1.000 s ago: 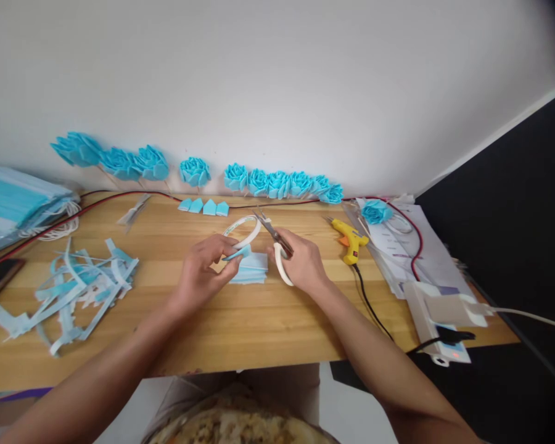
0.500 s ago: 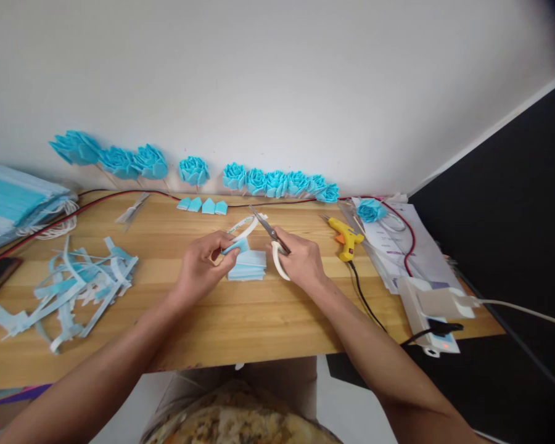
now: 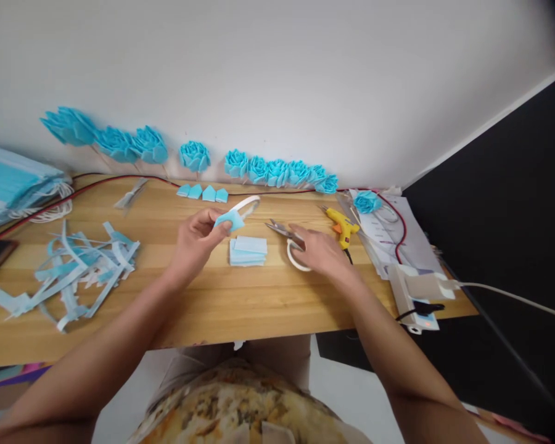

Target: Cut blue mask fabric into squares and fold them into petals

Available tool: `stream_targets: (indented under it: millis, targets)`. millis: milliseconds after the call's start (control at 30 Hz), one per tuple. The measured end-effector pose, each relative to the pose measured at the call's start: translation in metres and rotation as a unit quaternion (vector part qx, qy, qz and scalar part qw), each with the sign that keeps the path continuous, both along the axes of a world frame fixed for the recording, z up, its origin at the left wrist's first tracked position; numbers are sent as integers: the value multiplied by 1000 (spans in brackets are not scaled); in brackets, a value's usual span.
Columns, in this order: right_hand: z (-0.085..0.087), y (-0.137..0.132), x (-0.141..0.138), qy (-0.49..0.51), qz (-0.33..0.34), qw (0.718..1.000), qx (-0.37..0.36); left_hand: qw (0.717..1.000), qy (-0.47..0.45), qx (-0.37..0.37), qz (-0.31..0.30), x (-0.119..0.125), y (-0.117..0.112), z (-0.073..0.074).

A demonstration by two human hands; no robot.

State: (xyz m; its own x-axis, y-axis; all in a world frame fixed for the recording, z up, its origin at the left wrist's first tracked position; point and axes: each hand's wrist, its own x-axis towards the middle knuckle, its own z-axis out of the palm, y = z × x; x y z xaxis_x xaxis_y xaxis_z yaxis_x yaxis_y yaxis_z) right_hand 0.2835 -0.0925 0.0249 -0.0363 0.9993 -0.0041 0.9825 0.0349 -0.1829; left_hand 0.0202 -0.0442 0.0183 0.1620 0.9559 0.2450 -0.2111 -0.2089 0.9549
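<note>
My left hand (image 3: 192, 243) pinches a small light-blue fabric piece (image 3: 231, 219) between thumb and fingers, raised above the table. A thin white strip (image 3: 248, 200) curls up from that piece to the right. Low over the wood, my right hand (image 3: 322, 251) has its fingers on scissors (image 3: 278, 229), blades pointing left and slightly parted, one white handle loop showing below the fingers. Between the hands lies a stack of light-blue fabric rectangles (image 3: 248, 251). Several folded blue pieces with pointed tops (image 3: 208, 193) sit in a row behind.
Blue fabric flowers (image 3: 277, 172) on stems lean along the wall. A yellow glue gun (image 3: 345, 227) lies right of my right hand, near papers (image 3: 416, 228) and a power strip (image 3: 404, 296). Cut strips (image 3: 81, 271) are heaped at left, with packed face masks (image 3: 16, 185) behind.
My right hand has moved right and lowered with the scissors, away from the strip. My left hand has turned the blue piece so its flat face shows. The view has shifted slightly.
</note>
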Motion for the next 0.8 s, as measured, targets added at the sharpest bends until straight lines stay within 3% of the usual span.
stream_targets:
  millis: [67, 133, 233, 267, 333, 400, 467, 500, 567, 667, 800]
  targets:
    - [7, -9, 2, -16, 29, 999, -33, 996, -51, -52, -52, 1, -1, 3]
    - [18, -12, 0, 11, 36, 999, -4, 986, -100, -98, -95, 2, -1, 6]
    - [27, -5, -9, 165, 21, 983, 80, 973, -126, -136, -140, 2, -3, 12]
    - [27, -1, -13, 259, 45, 963, 63, 970, -125, -143, -152, 2, -3, 13]
    - [20, 7, -23, 437, 101, 893, -34, 966, -122, -149, -174, 1, -3, 14]
    - [11, 10, -30, 526, 130, 837, -71, 962, -126, -155, -186, 2, -2, 12]
    - [7, 11, -33, 550, 142, 821, -63, 961, -135, -163, -180, 3, 0, 8]
    - [8, 12, -31, 537, 142, 830, -49, 961, -138, -170, -169, 4, 2, 4]
    - [12, 17, -21, 458, 140, 878, -12, 963, -142, -187, -133, 6, 7, -2]
    - [16, 33, 2, 252, 149, 951, 97, 967, -131, -209, -70, 8, 12, -9]
    - [2, 55, 25, 53, 113, 984, 130, 966, -124, -225, -36, 6, 15, -9]
